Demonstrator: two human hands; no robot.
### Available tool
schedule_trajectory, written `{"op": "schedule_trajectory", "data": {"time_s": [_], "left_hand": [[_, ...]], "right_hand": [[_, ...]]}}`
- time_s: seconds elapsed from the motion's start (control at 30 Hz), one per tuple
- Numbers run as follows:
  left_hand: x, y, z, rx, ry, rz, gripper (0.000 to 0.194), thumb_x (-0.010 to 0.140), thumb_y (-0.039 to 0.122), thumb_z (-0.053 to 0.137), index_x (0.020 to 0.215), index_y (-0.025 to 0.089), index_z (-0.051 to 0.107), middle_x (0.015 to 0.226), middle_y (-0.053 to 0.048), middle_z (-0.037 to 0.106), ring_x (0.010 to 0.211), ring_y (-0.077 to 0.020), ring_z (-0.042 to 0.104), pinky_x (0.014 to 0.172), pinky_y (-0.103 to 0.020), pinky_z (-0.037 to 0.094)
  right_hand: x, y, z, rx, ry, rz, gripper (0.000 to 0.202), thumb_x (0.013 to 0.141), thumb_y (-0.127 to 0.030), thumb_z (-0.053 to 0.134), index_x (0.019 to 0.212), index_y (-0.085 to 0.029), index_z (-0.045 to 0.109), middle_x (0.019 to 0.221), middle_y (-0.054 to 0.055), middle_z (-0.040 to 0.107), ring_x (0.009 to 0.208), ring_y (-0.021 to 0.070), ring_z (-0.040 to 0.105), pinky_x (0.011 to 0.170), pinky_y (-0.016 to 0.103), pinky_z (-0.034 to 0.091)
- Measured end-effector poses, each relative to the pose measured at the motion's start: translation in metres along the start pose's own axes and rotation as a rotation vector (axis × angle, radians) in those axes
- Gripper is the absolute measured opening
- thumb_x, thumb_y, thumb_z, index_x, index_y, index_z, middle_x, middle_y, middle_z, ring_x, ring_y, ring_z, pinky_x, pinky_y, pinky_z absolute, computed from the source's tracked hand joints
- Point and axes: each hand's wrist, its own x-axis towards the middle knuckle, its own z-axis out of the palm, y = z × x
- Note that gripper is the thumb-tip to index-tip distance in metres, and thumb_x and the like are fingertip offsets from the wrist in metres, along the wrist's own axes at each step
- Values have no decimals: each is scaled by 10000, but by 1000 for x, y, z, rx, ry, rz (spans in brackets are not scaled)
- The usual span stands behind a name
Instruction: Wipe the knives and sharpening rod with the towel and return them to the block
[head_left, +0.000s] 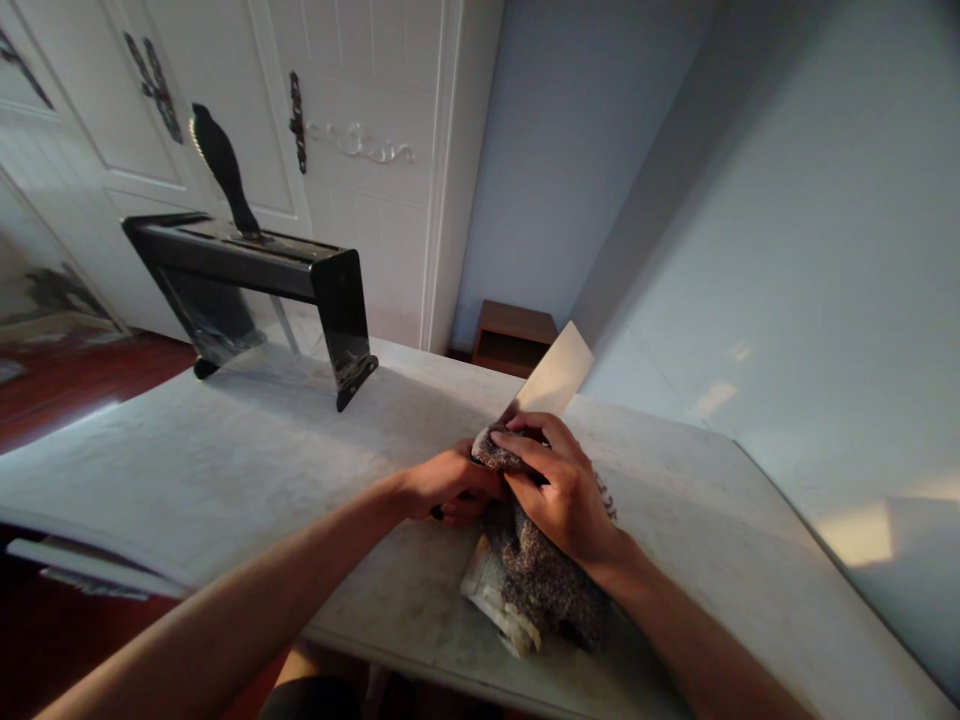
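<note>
My left hand (454, 485) is closed around what appears to be the dark handle of a knife. Its broad, pale blade (556, 372) points up and away to the right, beyond my hands. A speckled brown-grey cloth (555, 585) is bunched under my right hand (566, 490), whose fingers pinch a fold of it against the knife near the handle. Part of the cloth, with a whitish lower edge, hangs down to the tabletop. My fingers and the cloth hide the join of handle and blade.
On the marble-patterned table (360, 450) stands a black knife holder (259, 260) with clear panels and one black handle (221, 165) sticking up. Behind are a white wardrobe (367, 230) and a small brown cabinet (516, 330). A pale wall (787, 250) borders the right.
</note>
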Motion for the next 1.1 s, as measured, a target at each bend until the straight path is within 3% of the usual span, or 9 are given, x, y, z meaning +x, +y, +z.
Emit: {"op": "schedule_trajectory", "data": {"time_s": [0.27,0.47,0.7,0.9,1.0,1.1], "left_hand": [[-3,-2,-8,-82,-21,28,310,644,244,646,527,212,361,305,85,325,231,-60,233,247,-184,219],[-4,1,-15,-193,-65,34,327,664,191,662,664,226,337,384,126,320,238,-55,206,221,-164,228],[-5,4,-18,-224,-123,25,336,699,185,651,683,224,318,421,126,335,245,-41,188,222,-147,232],[-5,4,-18,-201,-113,40,373,725,230,659,646,220,295,424,120,317,249,-33,189,229,-141,215],[-4,4,-18,-197,-109,25,397,722,245,676,636,221,289,426,119,314,251,-33,187,227,-146,210],[-4,4,-17,-197,-120,12,399,724,281,701,622,212,322,428,114,320,253,-35,196,227,-151,211]], "right_hand": [[-6,12,-1,-56,-33,73,281,783,-89,583,953,-254,734,990,85,643,953,255,618,830,403,549],[-6,30,-3,-38,-46,247,294,740,-90,529,917,-234,715,965,69,634,917,240,623,849,393,522],[-2,56,-8,84,171,524,210,733,-234,558,899,-211,685,934,57,691,917,253,623,900,429,465],[-2,73,-8,255,403,836,358,684,-463,669,901,-181,625,865,39,650,806,223,576,786,379,464],[-3,71,-8,281,479,845,366,712,-478,664,921,-184,602,884,26,623,824,208,563,799,364,454],[-3,60,-7,268,489,754,323,743,-441,645,937,-190,586,903,21,609,857,204,554,831,365,452]]}}
